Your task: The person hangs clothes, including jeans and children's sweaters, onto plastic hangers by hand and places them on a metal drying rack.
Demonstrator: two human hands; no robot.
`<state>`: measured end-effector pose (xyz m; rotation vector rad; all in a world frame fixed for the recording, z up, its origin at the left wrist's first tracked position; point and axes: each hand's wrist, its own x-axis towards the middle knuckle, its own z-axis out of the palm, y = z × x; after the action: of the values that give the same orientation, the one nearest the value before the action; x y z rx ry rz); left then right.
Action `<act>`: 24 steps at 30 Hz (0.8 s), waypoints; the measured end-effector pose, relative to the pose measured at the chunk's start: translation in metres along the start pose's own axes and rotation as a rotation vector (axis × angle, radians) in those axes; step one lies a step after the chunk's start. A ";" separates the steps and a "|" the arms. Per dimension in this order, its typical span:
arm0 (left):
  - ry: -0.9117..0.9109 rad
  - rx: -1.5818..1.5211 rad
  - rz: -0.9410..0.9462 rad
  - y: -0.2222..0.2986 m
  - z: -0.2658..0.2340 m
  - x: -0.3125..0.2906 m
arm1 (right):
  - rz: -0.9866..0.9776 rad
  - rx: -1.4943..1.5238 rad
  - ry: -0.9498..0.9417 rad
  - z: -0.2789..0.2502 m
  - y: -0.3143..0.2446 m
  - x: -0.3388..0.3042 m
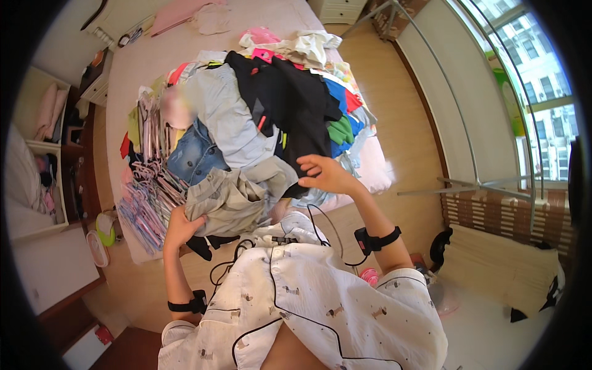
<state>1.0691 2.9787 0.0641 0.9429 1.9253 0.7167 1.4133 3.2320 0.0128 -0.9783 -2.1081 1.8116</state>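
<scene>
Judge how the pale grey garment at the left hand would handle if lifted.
The pale grey garment would probably sag rather than hold its shape, given its many soft folds. Its creases suggest fairly thin cloth, so it is likely light for its size. Rolling seems unlikely, as it lies crumpled.

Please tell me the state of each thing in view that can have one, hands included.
Left hand: holding the grey-beige garment's edge
Right hand: open, fingers apart
Grey-beige garment: rumpled
Blue denim garment: crumpled
Black garment: unfolded, atop the heap
Clothes hangers: bunched together
White drawers: closed
Right forearm strap: fastened
</scene>
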 end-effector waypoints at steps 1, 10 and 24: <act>0.046 -0.025 0.008 -0.006 0.000 -0.004 | 0.011 -0.097 0.044 -0.003 -0.012 0.009; 0.326 0.071 0.020 -0.012 0.017 -0.015 | -0.116 -0.517 0.202 0.089 -0.063 0.202; 0.417 0.037 0.009 0.014 0.021 0.008 | 0.092 -1.085 0.511 0.036 -0.031 0.327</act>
<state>1.0895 2.9955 0.0608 0.8736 2.3027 0.9438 1.1334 3.3947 -0.0529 -1.5172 -2.6142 0.2004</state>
